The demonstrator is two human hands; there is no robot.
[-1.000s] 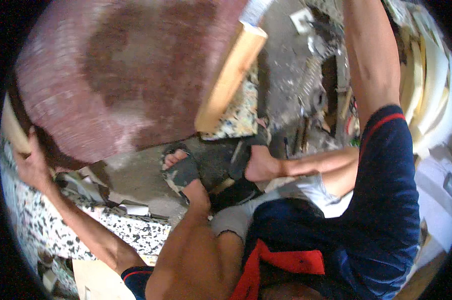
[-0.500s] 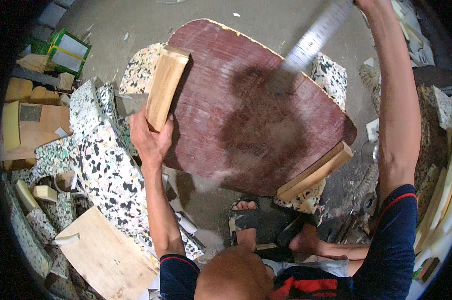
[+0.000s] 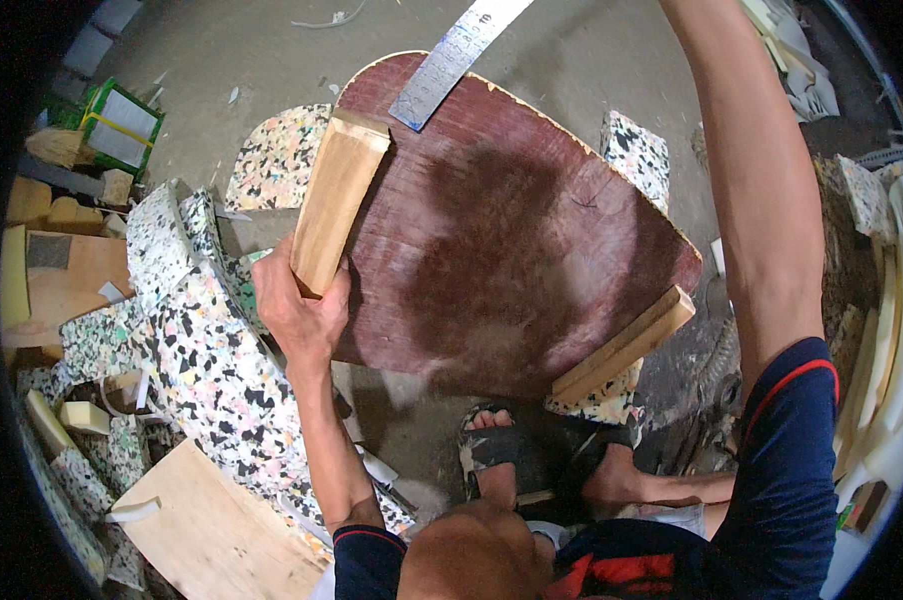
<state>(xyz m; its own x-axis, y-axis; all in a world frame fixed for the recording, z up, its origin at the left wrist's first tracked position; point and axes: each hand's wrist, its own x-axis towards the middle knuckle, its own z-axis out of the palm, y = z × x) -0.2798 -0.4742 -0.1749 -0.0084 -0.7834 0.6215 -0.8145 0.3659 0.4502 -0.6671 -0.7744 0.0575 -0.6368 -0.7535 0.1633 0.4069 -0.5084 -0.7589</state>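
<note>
A dark red-brown board [image 3: 491, 290] with rounded corners and a pale, chipped rim lies before me. Against its left edge stands a wooden block [image 3: 336, 205], its lower end gripped by my left hand [image 3: 303, 300], fingers closed round it. A second wooden strip [image 3: 626, 345] lies along the board's lower right edge. From the top of the picture a metal ruler [image 3: 461, 55] slants down, its tip over the board's upper left part. My right forearm [image 3: 761, 200] runs out past the upper edge, so the right hand and the ruler's other end are hidden.
Speckled foam pieces [image 3: 226, 370] pile up on the left, with a plywood sheet [image 3: 206, 530] below them. More foam blocks [image 3: 636, 160] show beyond the board's rim. White and cream strips [image 3: 886, 400] crowd the right side. My sandalled foot [image 3: 489, 450] is near the board's lower edge.
The ruler has swung left from the board's upper right to its upper left. My right arm has moved up and left, taking the hand out of view. My left hand still grips the block.
</note>
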